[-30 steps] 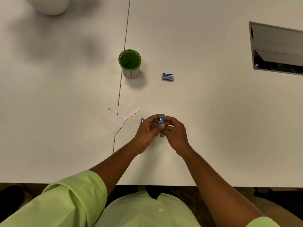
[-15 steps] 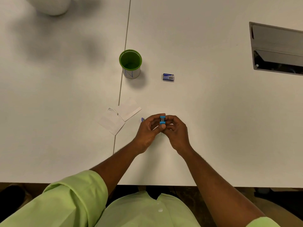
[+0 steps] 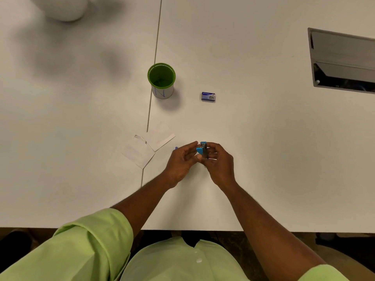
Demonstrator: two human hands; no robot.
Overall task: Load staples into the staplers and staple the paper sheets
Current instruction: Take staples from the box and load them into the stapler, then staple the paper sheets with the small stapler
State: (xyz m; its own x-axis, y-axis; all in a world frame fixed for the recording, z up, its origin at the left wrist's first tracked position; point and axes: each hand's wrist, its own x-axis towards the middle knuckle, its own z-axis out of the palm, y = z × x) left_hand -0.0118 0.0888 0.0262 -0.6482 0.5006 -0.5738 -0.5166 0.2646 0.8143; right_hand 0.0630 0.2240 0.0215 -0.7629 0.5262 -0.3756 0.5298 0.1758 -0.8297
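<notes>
A small blue stapler (image 3: pixel 203 150) with a metal body is held just above the white table, between both hands. My right hand (image 3: pixel 220 162) grips it with curled fingers. My left hand (image 3: pixel 181 161) touches its blue end with thumb and fingertips. Two small white paper sheets (image 3: pixel 148 146) lie to the left of my hands. A blue staple box (image 3: pixel 208 97) rests farther back on the table. A bit of something blue (image 3: pixel 176 148) peeks out beside my left hand.
A green mesh cup (image 3: pixel 161 80) stands behind the papers next to the table seam (image 3: pixel 154 63). A recessed metal cable hatch (image 3: pixel 343 61) is at the far right. A white rounded object (image 3: pixel 63 7) sits at the top left.
The stapler has been turned so its metal side and blue end show more. My left fingers have loosened from it while my right hand keeps its grip.
</notes>
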